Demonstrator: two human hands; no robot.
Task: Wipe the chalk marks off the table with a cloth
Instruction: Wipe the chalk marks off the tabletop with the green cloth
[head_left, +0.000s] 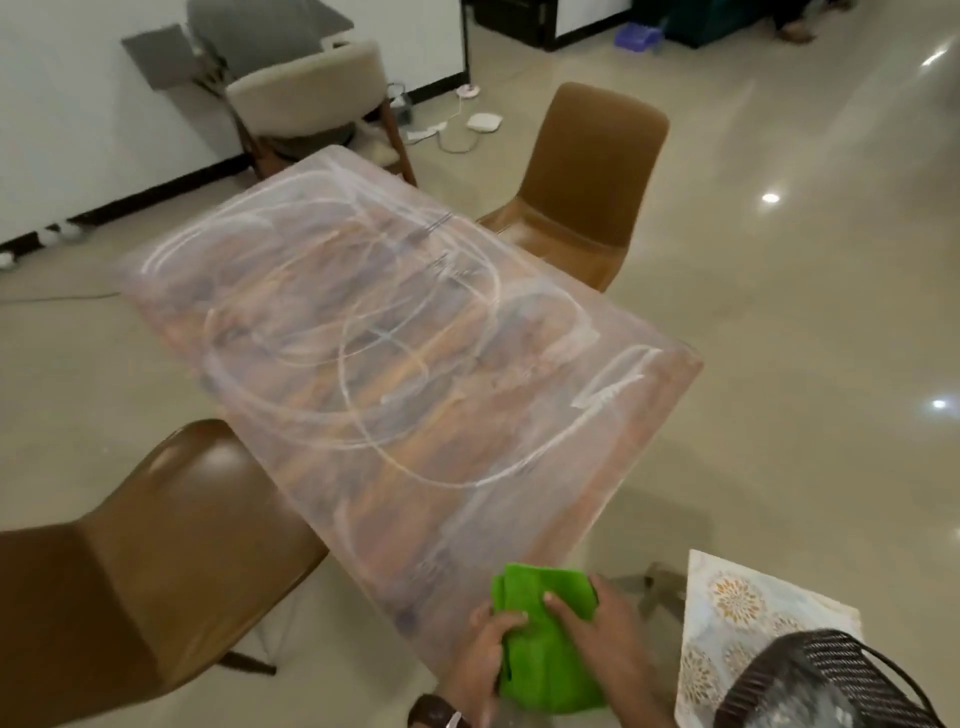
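Head: hands (540, 644) hold cloth (545, 639).

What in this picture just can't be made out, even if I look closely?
- Head view: the lower part of the green cloth is covered by the left hand and right hand holding it.
- The chalk marks on the table are motion-blurred; no shape is readable.
- The dark basket is cut off by the bottom edge.
- Small white items on the far floor are too small to identify.

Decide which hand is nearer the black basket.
Right. The right hand grips the green cloth just left of the basket; the left hand holds the cloth's far side.
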